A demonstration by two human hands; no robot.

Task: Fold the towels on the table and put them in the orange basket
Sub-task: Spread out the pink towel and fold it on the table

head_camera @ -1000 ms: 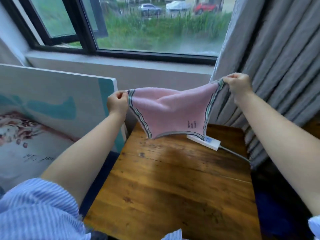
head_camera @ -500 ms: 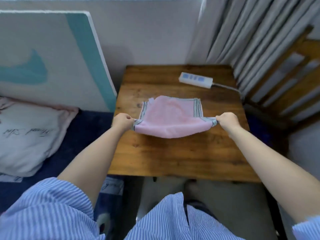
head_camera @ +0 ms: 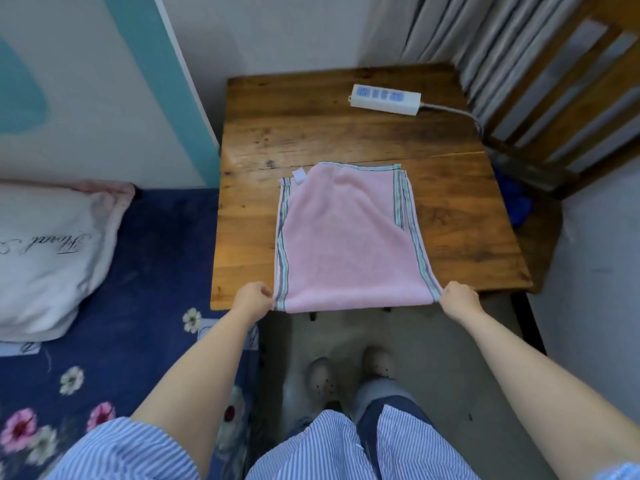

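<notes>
Head view: towel (head_camera: 346,244), pink with striped side borders, is seen laid on the wooden worktop (head_camera: 311,126), already doubled over once, its folded edge hanging slightly past the near rim. Its long axis runs away from the person, toward the power strip (head_camera: 385,98) at the far side. The near left corner is pinched by the left hand (head_camera: 252,299), the near right corner by the right hand (head_camera: 459,300); each is closed on the cloth with fingers curled. Both hands are held level at the near edge, equally close to the towel, arms stretched forward and roughly parallel. The free far edge lies straight ahead of both hands, so the next fold is judged to run along that axis, near edge carried to far edge. A small white tag is seen at the far left corner. The orange basket is not in view.
</notes>
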